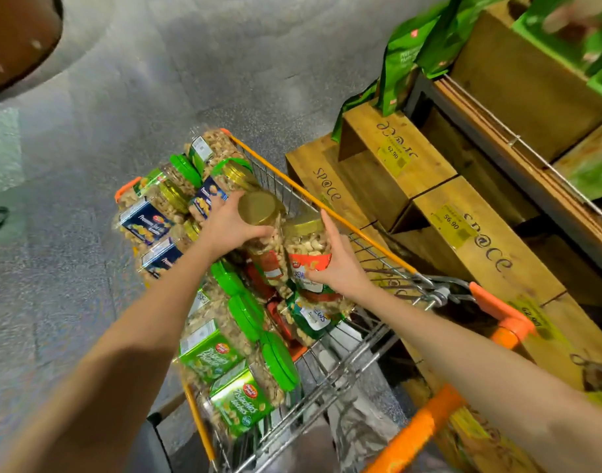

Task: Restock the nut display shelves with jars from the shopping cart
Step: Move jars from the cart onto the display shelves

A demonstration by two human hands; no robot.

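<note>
A wire shopping cart (330,203) with orange trim stands below me, filled with several nut jars. My left hand (229,225) grips a gold-lidded cashew jar (263,223) near its lid, over the cart's middle. My right hand (337,264) grips a second gold-lidded cashew jar (308,240) with a red label, right beside the first. Both jars are tilted. Green-lidded pistachio jars (224,356) lie in the cart's near left part. Blue-labelled jars (146,220) lie at its far left.
Wooden display crates (425,199) with yellow price tags stand right of the cart. Green bags (405,52) sit on the crates and shelf above. The orange cart handle (425,425) is near me. Grey floor spreads to the left.
</note>
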